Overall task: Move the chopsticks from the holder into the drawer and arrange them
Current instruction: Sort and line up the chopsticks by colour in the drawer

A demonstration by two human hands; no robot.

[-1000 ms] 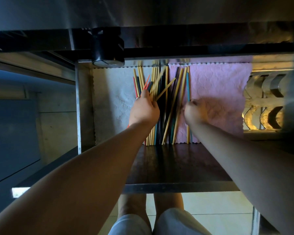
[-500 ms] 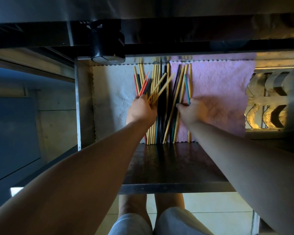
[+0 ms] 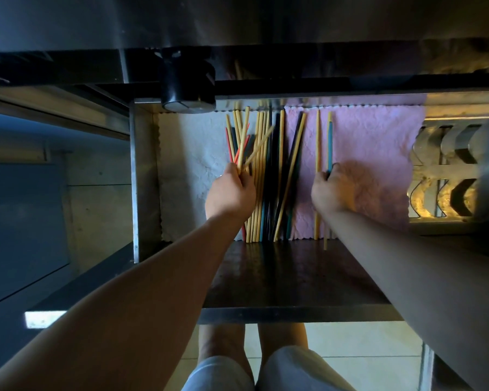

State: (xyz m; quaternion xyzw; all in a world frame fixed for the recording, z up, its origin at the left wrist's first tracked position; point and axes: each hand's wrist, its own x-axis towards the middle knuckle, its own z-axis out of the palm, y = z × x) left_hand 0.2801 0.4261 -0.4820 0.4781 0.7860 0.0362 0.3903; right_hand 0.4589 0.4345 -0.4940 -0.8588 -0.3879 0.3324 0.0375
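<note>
The pulled-out drawer (image 3: 294, 314) holds several chopsticks (image 3: 268, 176), wooden, dark, red and teal, lying lengthwise on a white cloth (image 3: 192, 165) and a pink cloth (image 3: 373, 148). My left hand (image 3: 232, 193) grips a few wooden and red chopsticks at the left side of the pile, their tips fanned upward. My right hand (image 3: 332, 190) rests on the pink cloth and pinches a teal-and-wood chopstick (image 3: 329, 142), with a wooden one (image 3: 318, 148) just left of it, apart from the pile. The black round holder (image 3: 185, 86) hangs at the drawer's back left.
A steel counter edge (image 3: 237, 24) overhangs the drawer's back. A metal rack with curved slots (image 3: 446, 176) fills the drawer's right end. A cabinet wall (image 3: 23, 215) lies to the left. My knees (image 3: 266, 368) and the tiled floor show below the drawer front.
My right hand has slid to the right across the pink cloth, taking two chopsticks away from the pile. My left hand stays on its bunch at the pile's left.
</note>
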